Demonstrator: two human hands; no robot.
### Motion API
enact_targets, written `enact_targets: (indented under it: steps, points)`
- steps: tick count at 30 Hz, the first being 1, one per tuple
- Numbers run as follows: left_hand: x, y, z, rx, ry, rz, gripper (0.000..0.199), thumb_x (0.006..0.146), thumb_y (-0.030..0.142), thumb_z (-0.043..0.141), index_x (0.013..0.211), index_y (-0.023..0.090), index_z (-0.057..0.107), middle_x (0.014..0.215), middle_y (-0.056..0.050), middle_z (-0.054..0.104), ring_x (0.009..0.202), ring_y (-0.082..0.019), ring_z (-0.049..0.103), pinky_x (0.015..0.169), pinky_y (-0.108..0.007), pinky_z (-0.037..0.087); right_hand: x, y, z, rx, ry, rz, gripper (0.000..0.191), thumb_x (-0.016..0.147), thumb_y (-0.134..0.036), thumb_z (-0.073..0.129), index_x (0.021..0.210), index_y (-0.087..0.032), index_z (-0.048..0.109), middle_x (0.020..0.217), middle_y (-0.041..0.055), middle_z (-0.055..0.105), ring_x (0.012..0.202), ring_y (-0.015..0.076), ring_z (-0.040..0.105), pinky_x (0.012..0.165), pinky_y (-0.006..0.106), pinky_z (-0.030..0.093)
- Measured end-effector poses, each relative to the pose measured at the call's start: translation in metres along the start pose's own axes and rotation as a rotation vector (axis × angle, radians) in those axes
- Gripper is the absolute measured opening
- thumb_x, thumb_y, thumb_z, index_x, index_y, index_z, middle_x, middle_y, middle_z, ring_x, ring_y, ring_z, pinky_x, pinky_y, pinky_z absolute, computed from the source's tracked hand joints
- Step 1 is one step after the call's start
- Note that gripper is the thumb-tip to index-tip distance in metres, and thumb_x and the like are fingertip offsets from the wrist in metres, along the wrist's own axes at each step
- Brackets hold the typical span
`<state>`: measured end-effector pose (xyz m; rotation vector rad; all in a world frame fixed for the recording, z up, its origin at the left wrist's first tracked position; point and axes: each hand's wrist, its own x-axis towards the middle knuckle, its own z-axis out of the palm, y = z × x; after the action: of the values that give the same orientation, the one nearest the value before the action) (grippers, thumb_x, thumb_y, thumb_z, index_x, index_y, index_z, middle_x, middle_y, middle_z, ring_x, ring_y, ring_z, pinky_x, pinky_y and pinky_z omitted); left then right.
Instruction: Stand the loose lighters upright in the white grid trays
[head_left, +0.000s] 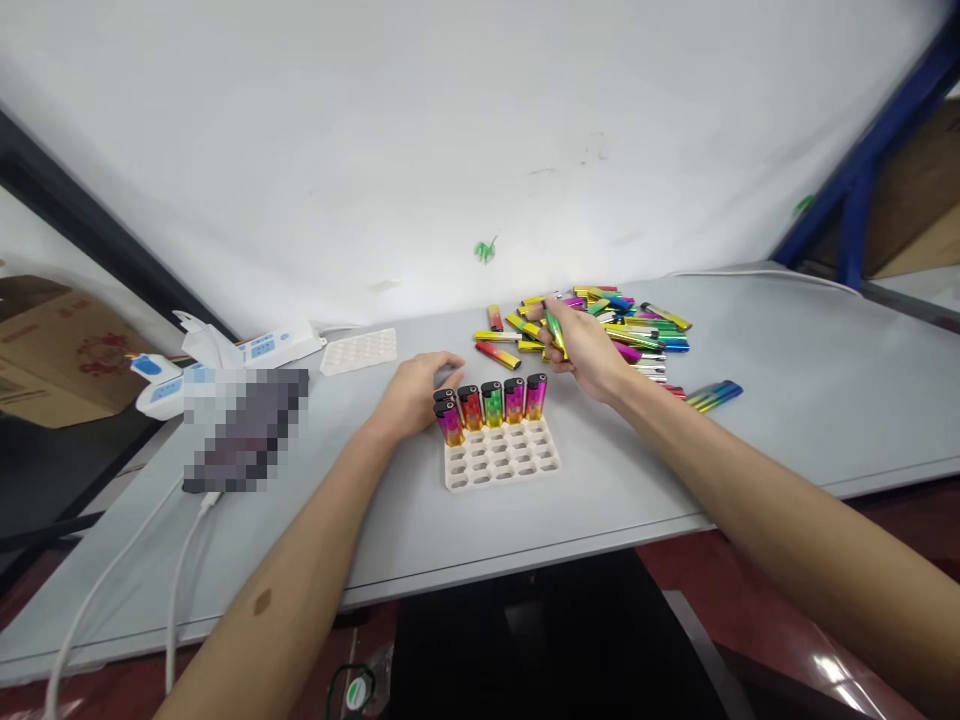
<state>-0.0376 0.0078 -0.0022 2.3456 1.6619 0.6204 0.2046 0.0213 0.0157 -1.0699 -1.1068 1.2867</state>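
A pale moulded tray (502, 466) with rows of slots lies on the table in front of me. Several lighters with black tops stand upright in it, among them a red lighter (470, 408), a green lighter (492, 404) and a magenta-yellow lighter (535, 397). My left hand (417, 395) is curled beside the tray's back left corner; what its fingers hold, if anything, is unclear. Over a loose pile of shiny lighters (637, 335), my right hand (581, 345) is closed around a green-yellow lighter (555, 330), held tilted between thumb and fingers.
Another pale tray (360, 351) lies at the back left, near white power strips (281, 344). A blurred dark object (251, 430) with white cables is on the left. A blue-yellow lighter (715, 396) lies right of the pile. The white wall (450, 150) rises behind the table.
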Motion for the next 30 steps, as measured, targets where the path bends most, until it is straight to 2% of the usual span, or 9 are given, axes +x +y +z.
enact_targets:
  steps: [2,4,7,9,13,15,17,22,30]
  points:
    - [0.0002,-0.0004,-0.0002,0.022,-0.007,0.018,0.033,0.096,0.038,0.050,0.116,0.019,0.070,0.122,-0.010,0.073,0.113,-0.028,0.067,0.103,-0.041,0.050,0.0010,0.0002,0.0002,0.013,-0.017,0.058,0.028,0.098,-0.045,0.051,0.087,-0.020,0.056,0.064,-0.0049,0.047,0.042,0.0055,0.034,0.037,0.019,0.021]
    - [0.0000,-0.0006,-0.0004,0.038,-0.010,0.035,0.034,0.096,0.037,0.049,0.116,0.019,0.069,0.123,-0.010,0.073,0.114,-0.027,0.066,0.104,-0.040,0.049,0.0011,0.0011,0.0005,0.000,-0.021,0.072,0.033,0.100,-0.046,0.046,0.084,-0.019,0.057,0.067,-0.0022,0.051,0.044,0.0064,0.039,0.038,0.020,0.026]
    - [-0.0005,-0.0008,-0.0008,0.043,-0.017,0.035,0.034,0.097,0.037,0.049,0.117,0.018,0.069,0.124,-0.009,0.073,0.114,-0.027,0.066,0.104,-0.039,0.049,-0.0016,0.0025,0.0013,-0.070,-0.051,0.059,0.023,0.096,-0.045,0.056,0.091,-0.022,0.052,0.078,-0.0005,0.062,0.056,0.0100,0.055,0.045,0.021,0.041]
    - [-0.0007,-0.0008,-0.0010,0.039,-0.022,0.027,0.034,0.097,0.038,0.049,0.117,0.019,0.069,0.124,-0.009,0.072,0.114,-0.027,0.066,0.103,-0.039,0.050,-0.0043,0.0032,0.0020,-0.106,-0.091,0.064,0.027,0.092,-0.046,0.064,0.096,-0.026,0.046,0.078,-0.0026,0.063,0.060,0.0118,0.058,0.048,0.021,0.044]
    - [-0.0013,0.0001,-0.0020,0.043,-0.039,0.030,0.033,0.097,0.037,0.049,0.117,0.019,0.068,0.124,-0.009,0.072,0.114,-0.027,0.065,0.103,-0.039,0.049,-0.0055,0.0043,0.0027,-0.107,-0.134,0.088,0.037,0.089,-0.062,0.061,0.092,-0.026,0.050,0.058,-0.0083,0.042,0.044,0.0078,0.035,0.040,0.018,0.022]
    - [-0.0016,0.0010,-0.0024,0.040,-0.043,0.036,0.033,0.097,0.037,0.049,0.117,0.018,0.068,0.124,-0.009,0.071,0.114,-0.027,0.065,0.103,-0.040,0.049,-0.0042,0.0051,0.0028,-0.104,-0.129,0.130,0.048,0.091,-0.069,0.049,0.079,-0.023,0.052,0.053,-0.0083,0.030,0.041,0.0068,0.023,0.039,0.020,0.014]
    - [-0.0019,0.0016,-0.0025,0.033,-0.047,0.043,0.033,0.097,0.036,0.049,0.117,0.018,0.068,0.123,-0.010,0.071,0.114,-0.026,0.065,0.103,-0.040,0.049,-0.0032,0.0059,0.0030,-0.119,-0.105,0.168,0.053,0.094,-0.067,0.041,0.067,-0.021,0.046,0.050,-0.0082,0.024,0.040,0.0066,0.017,0.039,0.022,0.011]
    - [-0.0022,0.0005,-0.0015,0.030,-0.043,0.060,0.031,0.097,0.035,0.050,0.115,0.017,0.067,0.122,-0.010,0.071,0.113,-0.026,0.065,0.102,-0.041,0.049,-0.0045,0.0068,0.0043,-0.135,-0.079,0.190,0.046,0.096,-0.050,0.036,0.059,-0.023,0.036,0.047,-0.0081,0.019,0.038,0.0065,0.011,0.038,0.022,0.008]
    - [-0.0023,0.0000,-0.0015,0.019,-0.041,0.081,0.029,0.097,0.035,0.050,0.114,0.018,0.067,0.120,-0.010,0.071,0.112,-0.026,0.065,0.101,-0.040,0.050,-0.0065,0.0055,0.0062,-0.138,-0.043,0.191,0.045,0.096,-0.049,0.038,0.061,-0.022,0.041,0.046,-0.0078,0.022,0.038,0.0070,0.013,0.037,0.022,0.010]
